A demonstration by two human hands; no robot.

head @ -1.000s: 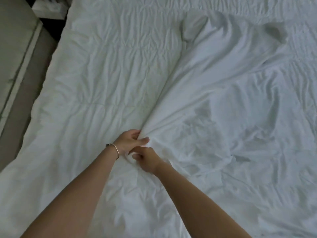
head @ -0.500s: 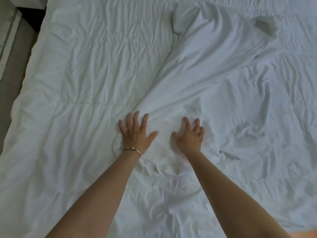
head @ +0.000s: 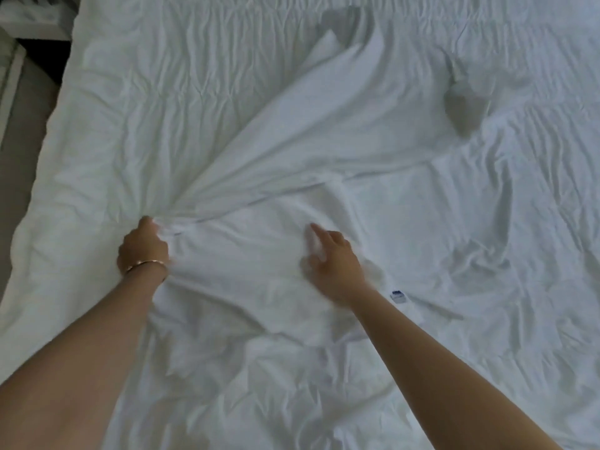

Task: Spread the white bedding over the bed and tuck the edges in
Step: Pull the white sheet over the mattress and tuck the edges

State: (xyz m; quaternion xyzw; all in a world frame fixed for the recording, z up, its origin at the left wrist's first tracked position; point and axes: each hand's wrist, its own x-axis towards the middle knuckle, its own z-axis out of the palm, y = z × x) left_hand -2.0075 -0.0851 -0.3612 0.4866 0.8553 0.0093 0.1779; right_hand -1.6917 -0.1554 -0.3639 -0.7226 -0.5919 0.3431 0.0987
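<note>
A crumpled white sheet (head: 311, 131) lies over the quilted white bedding (head: 136, 118) that covers the bed. My left hand (head: 143, 245), with a thin bangle at the wrist, is shut on a bunched edge of the sheet at the left. Tight folds fan out from that grip toward the far right. My right hand (head: 331, 261) rests on the sheet with its fingers apart, blurred, one finger pointing forward. A small blue and white label (head: 397, 295) shows on the fabric just right of my right wrist.
The bed's left edge (head: 48, 151) runs diagonally, with brown floor (head: 19, 131) beyond it. A pale piece of furniture (head: 32, 21) stands at the top left corner. White bedding fills the rest of the view.
Both hands lay flat and spread on the sheet half a second ago. Now my left hand has closed on the sheet's edge and pulled it left, and my right hand has shifted right.
</note>
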